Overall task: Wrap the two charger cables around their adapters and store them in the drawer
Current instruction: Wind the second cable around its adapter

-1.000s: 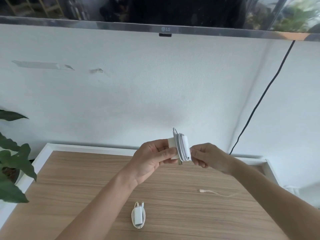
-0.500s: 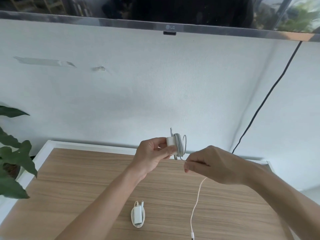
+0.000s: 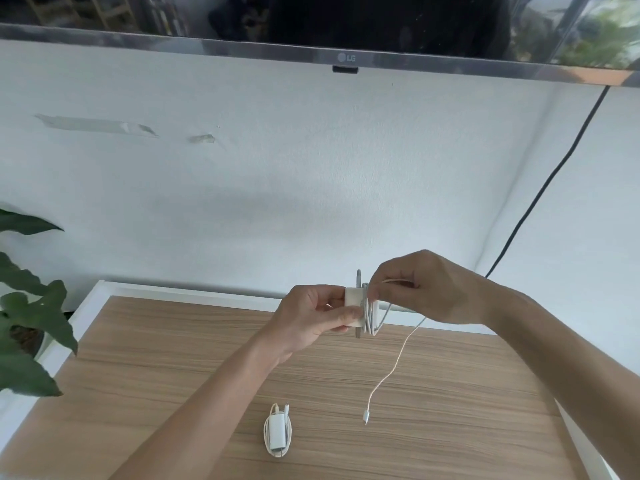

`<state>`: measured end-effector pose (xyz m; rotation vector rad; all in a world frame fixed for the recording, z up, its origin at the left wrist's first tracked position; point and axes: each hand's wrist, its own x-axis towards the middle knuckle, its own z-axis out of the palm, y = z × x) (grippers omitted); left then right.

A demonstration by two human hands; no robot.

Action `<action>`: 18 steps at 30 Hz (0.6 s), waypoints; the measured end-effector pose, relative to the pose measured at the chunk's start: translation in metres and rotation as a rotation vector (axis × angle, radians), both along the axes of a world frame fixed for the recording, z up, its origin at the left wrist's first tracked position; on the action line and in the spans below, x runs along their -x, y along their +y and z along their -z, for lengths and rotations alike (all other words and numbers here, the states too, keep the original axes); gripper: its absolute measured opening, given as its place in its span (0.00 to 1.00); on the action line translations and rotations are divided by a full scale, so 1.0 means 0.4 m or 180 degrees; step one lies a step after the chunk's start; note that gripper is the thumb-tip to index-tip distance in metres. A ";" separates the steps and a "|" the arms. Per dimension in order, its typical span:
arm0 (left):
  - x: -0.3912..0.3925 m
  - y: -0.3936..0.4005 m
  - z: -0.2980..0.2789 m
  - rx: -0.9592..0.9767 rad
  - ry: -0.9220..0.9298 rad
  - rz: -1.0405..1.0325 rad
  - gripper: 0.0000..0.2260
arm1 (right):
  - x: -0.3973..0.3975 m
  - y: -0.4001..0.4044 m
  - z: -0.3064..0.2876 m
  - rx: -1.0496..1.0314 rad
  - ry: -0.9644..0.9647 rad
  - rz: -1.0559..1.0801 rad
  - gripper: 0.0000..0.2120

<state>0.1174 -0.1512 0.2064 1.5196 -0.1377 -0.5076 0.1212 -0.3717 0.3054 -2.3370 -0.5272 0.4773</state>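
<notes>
The left hand (image 3: 313, 318) grips a white adapter (image 3: 354, 308) above the wooden tabletop (image 3: 173, 375); the right hand (image 3: 424, 289) pinches its cable (image 3: 391, 374) (connector dangling). A second, wrapped charger (image 3: 277, 428) lies below.

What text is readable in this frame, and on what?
"LG": logo on the TV bezel's lower edge, centre.
White adapter in the left hand: no print visible.
Wrapped charger on the tabletop: any marking too small to read.
</notes>
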 end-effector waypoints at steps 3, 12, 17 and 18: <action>0.008 0.003 -0.004 0.0112 0.0076 0.0107 0.14 | -0.018 0.001 0.003 -0.0268 0.0126 0.0175 0.06; 0.025 0.005 0.002 0.0702 0.0405 0.0228 0.18 | -0.014 -0.004 0.032 -0.0671 0.0344 0.0504 0.05; 0.030 0.001 -0.004 0.0801 0.0464 0.0363 0.14 | -0.001 0.004 0.041 -0.1126 0.0358 0.0546 0.07; 0.030 0.002 -0.007 0.0807 0.0469 0.0385 0.14 | 0.001 0.004 0.044 -0.1206 0.0342 0.0602 0.10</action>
